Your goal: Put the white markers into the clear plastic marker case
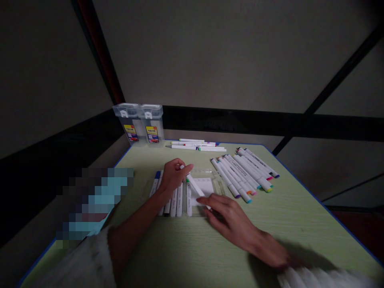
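My left hand [173, 175] pinches the upper end of a white marker [194, 185] that slants down to the right. My right hand [231, 220] holds the lower end of the same marker with its fingertips. Both hands hover over a clear flat tray [210, 188] on the green table [192, 248]. Several white markers [177, 200] lie side by side in the tray's left part, under my left hand.
A row of several markers with coloured caps [244, 176] lies to the right of the tray. A few more markers [196, 146] rest at the table's far edge. Two clear plastic boxes [139, 124] stand at the back left. A blurred patch covers the left side.
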Motion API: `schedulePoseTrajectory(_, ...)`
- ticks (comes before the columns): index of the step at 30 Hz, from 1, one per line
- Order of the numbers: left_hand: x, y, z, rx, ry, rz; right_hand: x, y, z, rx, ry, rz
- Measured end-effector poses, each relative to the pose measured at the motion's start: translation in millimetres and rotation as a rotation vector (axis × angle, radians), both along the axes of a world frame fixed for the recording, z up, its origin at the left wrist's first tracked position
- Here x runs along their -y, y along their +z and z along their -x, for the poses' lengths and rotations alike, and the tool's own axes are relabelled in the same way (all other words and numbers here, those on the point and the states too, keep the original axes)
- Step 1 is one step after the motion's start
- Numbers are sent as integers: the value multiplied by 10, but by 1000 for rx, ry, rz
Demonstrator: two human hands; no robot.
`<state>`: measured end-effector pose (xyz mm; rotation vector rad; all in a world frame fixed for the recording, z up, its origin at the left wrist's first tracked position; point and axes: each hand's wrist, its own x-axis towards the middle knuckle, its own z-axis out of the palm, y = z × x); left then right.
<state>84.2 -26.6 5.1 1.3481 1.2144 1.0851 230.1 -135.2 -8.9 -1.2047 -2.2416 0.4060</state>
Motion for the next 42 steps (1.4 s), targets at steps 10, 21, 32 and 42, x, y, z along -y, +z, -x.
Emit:
schedulePoseTrajectory(10,-9,74,59,345,-341,72,24,19,-22,63,13,-174)
schedulePoseTrajectory(21,-63,-27,13,119,-286,15,6,9,-7,143,49,-364)
schedulePoseTrajectory(32,-70,-46,20,-38,-231,-83,27,20,69,239,50,-353)
schedulePoseTrajectory(42,-120,-71,63,-253,-225,-210,3,-29,132,157,2,-308)
